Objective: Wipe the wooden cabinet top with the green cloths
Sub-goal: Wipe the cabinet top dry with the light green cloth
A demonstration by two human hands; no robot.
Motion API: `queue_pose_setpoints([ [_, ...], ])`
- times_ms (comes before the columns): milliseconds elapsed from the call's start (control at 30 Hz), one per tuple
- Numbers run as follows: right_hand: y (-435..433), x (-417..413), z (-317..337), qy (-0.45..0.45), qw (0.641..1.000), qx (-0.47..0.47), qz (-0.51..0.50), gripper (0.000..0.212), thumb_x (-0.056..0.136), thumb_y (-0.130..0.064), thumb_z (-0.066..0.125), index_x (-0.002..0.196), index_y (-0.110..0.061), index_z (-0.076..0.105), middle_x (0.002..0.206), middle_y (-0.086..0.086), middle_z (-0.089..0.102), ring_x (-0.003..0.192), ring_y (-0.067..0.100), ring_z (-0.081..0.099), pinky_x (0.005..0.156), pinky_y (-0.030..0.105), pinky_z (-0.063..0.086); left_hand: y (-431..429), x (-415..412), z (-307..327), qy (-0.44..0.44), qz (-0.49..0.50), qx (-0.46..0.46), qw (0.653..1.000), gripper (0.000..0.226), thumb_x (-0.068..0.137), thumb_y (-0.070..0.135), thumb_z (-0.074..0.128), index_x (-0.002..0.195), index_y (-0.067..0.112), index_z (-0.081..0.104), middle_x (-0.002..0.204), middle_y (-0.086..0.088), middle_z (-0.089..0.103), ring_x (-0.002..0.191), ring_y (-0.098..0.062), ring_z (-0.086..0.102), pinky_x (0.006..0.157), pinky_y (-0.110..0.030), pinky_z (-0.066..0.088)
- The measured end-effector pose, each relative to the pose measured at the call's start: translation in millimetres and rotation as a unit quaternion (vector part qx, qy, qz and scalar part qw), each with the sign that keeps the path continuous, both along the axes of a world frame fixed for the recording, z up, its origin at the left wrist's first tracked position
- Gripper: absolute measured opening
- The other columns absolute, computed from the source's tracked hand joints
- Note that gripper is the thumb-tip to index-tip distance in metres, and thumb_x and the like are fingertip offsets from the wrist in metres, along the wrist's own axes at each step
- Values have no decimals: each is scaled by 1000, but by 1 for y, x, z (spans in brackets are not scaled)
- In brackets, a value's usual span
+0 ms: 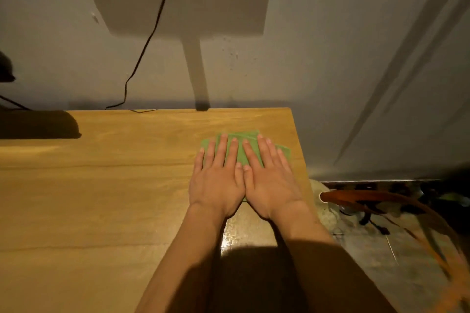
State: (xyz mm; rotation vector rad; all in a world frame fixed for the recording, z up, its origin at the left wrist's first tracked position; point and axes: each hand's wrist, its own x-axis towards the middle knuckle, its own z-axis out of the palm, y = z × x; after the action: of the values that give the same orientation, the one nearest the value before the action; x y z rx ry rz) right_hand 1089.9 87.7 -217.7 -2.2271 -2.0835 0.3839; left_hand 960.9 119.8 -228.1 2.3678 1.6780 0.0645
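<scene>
The wooden cabinet top (101, 185) fills the lower left and runs to a right edge near the wall corner. Green cloths (241, 154) lie flat near its far right corner, mostly covered by my hands. My left hand (216, 180) presses flat on the cloths with straight fingers. Beside it, thumbs touching, my right hand (270, 180) presses flat as well. Only the cloths' far edges and a strip between my fingers show. A wet, shiny patch (241, 231) lies on the wood between my forearms.
A grey wall stands behind the cabinet, with a black cable (142, 53) hanging down to the back edge. A dark object (38, 124) sits at the cabinet's far left. To the right, the floor holds a reddish curved object (356, 199) and clutter.
</scene>
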Motion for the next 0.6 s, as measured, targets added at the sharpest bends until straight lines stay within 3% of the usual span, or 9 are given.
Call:
queue_pose_setpoints([
  [233, 94, 27, -10, 7, 1000, 20, -18, 56, 102, -41, 10, 156, -30, 0, 164, 4, -10, 149, 17, -13, 121, 39, -7, 97, 28, -5, -9, -12, 18, 1000, 58, 103, 40, 12, 159, 25, 5, 167, 0, -5, 153, -20, -7, 124, -42, -3],
  [600, 42, 23, -4, 12, 1000, 7, -18, 56, 102, -42, 7, 156, -30, -3, 164, 4, -15, 148, 17, -18, 121, 39, -8, 47, 24, 2, -2, -20, 7, 1000, 58, 104, 41, 11, 159, 25, 2, 167, 1, -7, 153, -20, -10, 124, -43, -3],
])
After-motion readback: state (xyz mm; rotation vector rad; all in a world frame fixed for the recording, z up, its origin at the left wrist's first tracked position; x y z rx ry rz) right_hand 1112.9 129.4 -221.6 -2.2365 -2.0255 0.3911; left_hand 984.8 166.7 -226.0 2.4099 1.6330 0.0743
